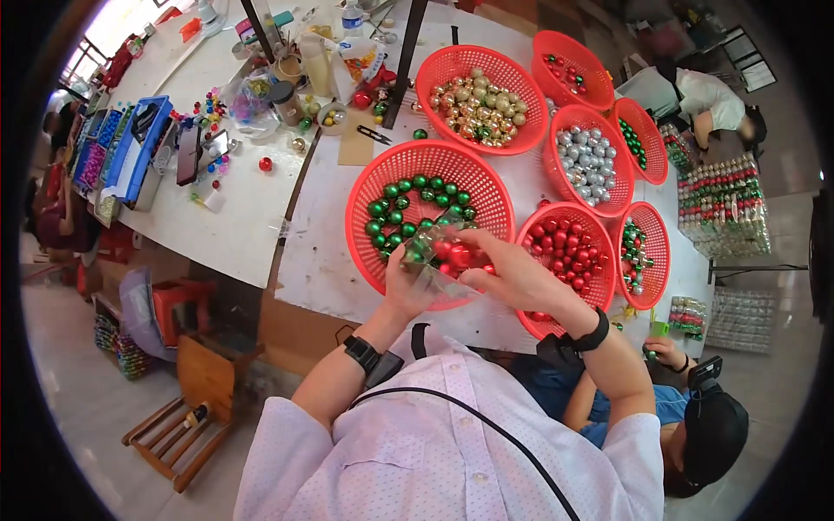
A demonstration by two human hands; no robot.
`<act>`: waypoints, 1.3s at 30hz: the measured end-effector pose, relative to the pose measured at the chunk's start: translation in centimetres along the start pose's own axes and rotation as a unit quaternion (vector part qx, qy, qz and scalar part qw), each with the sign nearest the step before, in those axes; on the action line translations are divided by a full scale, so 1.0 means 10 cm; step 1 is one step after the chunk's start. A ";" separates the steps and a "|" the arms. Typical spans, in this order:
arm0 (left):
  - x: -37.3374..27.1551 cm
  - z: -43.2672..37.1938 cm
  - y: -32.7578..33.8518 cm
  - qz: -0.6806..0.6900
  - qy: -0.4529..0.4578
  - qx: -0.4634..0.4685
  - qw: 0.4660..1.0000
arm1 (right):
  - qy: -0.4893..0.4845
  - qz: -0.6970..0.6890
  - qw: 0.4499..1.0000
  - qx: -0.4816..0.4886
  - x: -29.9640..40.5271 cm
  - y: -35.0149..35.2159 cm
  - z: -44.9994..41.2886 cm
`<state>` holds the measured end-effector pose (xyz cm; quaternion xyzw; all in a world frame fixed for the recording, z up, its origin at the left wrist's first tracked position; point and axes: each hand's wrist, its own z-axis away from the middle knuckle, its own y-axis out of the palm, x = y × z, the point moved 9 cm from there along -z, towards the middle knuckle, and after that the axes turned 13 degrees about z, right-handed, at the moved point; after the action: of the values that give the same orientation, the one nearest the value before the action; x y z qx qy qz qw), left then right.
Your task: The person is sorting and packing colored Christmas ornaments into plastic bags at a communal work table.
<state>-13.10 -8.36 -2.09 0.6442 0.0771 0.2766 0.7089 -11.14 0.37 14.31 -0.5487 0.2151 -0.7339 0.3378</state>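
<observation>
My left hand (405,281) holds a clear plastic packet (423,257) over the front of a large red plastic basket (365,176). Red Christmas baubles (448,253) show at the packet, partly blurred. My right hand (511,268) reaches in from the right, thumb and fingers around some of these red baubles; its palm side is hidden. Green baubles (407,229) lie in the basket beneath both hands. To the right, a smaller red basket (603,296) holds more red baubles (563,247), partly behind my right forearm.
More red baskets hold gold baubles (479,104), silver baubles (586,163) and mixed ones (632,254). Thread snips (374,135) lie beyond the green baubles. A seated co-worker (710,423) in a black cap is close on my right. A wooden chair (205,378) stands at left.
</observation>
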 end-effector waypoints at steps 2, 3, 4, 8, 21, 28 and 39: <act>-0.07 0.01 0.01 -0.110 0.044 0.044 0.992 | -0.042 0.047 0.997 -0.036 -0.06 0.06 -0.02; -0.10 0.02 -0.05 -0.108 0.049 0.041 0.992 | -0.068 0.069 0.994 -0.050 -0.06 0.10 -0.05; -0.13 0.03 -0.11 -0.106 0.053 0.039 0.992 | -0.078 0.106 0.990 -0.042 -0.08 0.15 -0.06; -0.15 0.00 -0.23 0.013 0.039 -0.026 0.999 | -0.086 0.236 0.968 0.001 -0.10 0.26 -0.10; -0.32 0.04 -0.76 0.076 0.073 -0.063 0.992 | -0.131 0.356 0.925 0.014 -0.31 0.56 -0.50; -0.40 0.04 -0.29 -0.052 0.090 -0.042 0.994 | -0.150 0.487 0.860 -0.004 -0.40 0.68 -0.57; -0.46 -0.06 -0.26 -0.057 0.077 -0.058 0.994 | -0.131 0.384 0.914 0.012 -0.43 0.68 -0.73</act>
<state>-16.48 -10.16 -5.78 0.5731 0.1517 0.2887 0.7518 -15.56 -1.52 4.59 -0.5105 0.3541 -0.4718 0.6257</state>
